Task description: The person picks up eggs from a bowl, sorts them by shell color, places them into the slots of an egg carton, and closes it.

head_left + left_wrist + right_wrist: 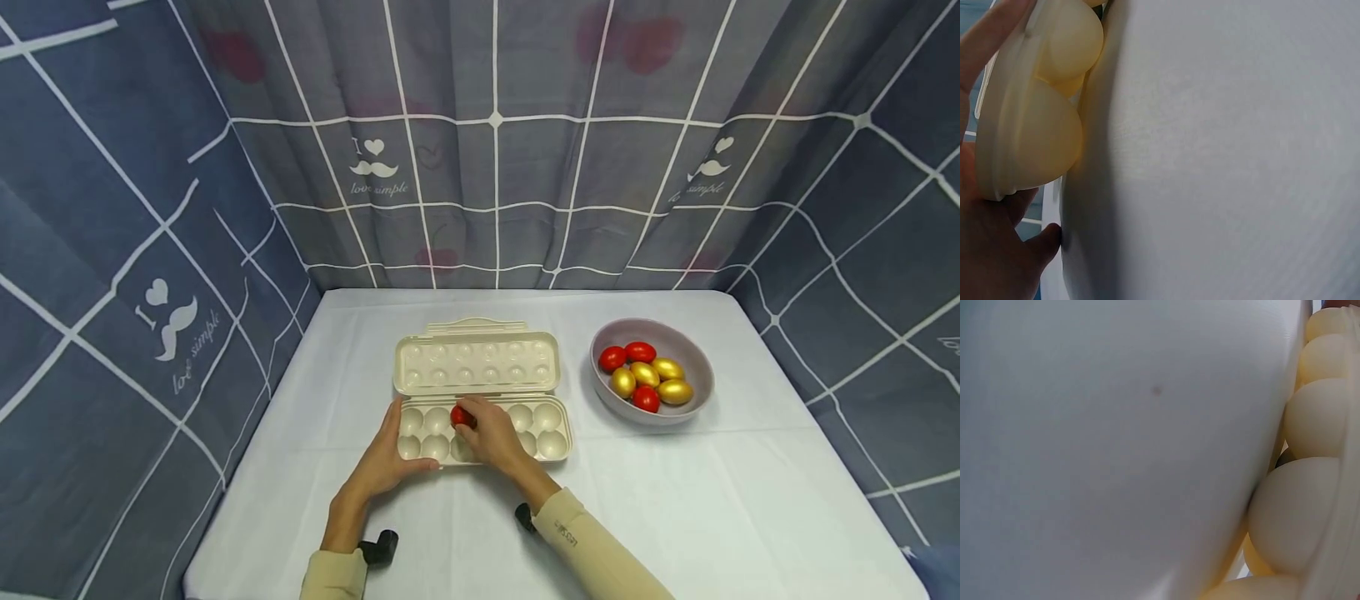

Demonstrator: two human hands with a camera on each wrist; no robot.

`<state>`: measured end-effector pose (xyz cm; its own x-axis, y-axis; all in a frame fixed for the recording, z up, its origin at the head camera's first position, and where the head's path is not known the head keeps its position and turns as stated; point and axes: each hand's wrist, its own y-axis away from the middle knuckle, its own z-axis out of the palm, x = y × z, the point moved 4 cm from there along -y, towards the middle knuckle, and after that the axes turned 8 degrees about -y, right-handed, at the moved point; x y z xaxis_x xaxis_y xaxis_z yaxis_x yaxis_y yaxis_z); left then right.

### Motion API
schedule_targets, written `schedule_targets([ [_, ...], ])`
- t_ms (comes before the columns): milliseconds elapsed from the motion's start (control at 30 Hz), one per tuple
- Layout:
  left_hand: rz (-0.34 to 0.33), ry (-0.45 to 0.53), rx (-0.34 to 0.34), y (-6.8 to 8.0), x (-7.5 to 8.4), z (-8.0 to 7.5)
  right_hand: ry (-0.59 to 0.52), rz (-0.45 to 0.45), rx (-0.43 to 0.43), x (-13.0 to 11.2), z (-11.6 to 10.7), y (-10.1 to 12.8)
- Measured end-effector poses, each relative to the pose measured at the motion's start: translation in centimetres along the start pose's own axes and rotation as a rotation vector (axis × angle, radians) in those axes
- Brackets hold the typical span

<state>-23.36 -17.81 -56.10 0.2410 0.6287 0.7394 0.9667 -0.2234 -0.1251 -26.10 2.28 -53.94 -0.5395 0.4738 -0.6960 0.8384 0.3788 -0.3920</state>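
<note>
A cream plastic egg box (480,392) lies on the table with its lid folded back. My left hand (381,462) holds its front left corner, fingers along the left end and thumb along the front edge. In the left wrist view the hand (997,250) sits round the end of the box (1047,131). My right hand (491,432) pinches a red egg (461,416) over a back-row cup near the middle. The cups seen on both sides hold nothing; the right hand hides some. The right wrist view shows the rounded undersides of the box (1300,512).
To the right of the box stands a mauve bowl (652,415) holding several red eggs (646,399) and gold eggs (676,392). A white cloth covers the table (720,500). Dark checked curtains (540,167) hang behind and at both sides.
</note>
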Motion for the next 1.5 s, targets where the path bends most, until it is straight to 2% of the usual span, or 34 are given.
schedule_targets([
  [267,-0.022,0.016,-0.006,0.2,-0.1,0.0,-0.044,-0.046,-0.044,0.1,0.0,0.2],
  [433,-0.061,-0.003,-0.028,0.5,-0.4,0.2,-0.057,-0.002,-0.064,0.3,-0.2,0.7],
  [567,-0.079,-0.006,-0.029,0.6,-0.6,0.3,-0.092,0.038,-0.038,0.2,-0.9,1.2],
  [767,-0.046,0.008,-0.009,0.4,-0.5,0.3,-0.148,0.028,0.057,0.5,-3.0,1.5],
  [1000,0.015,0.053,0.008,0.1,-0.2,0.3,-0.188,-0.025,0.228,1.3,-6.5,2.1],
  [1233,-0.018,0.023,0.01,0.1,-0.1,0.0,-0.268,-0.005,0.357,2.7,-10.0,3.1],
  [1400,-0.053,0.004,-0.01,0.2,-0.2,0.0,-0.256,0.025,0.431,3.7,-12.1,4.3],
  [1500,-0.04,0.013,-0.003,0.0,-0.3,0.1,-0.251,0.037,0.464,2.2,-13.9,4.7],
])
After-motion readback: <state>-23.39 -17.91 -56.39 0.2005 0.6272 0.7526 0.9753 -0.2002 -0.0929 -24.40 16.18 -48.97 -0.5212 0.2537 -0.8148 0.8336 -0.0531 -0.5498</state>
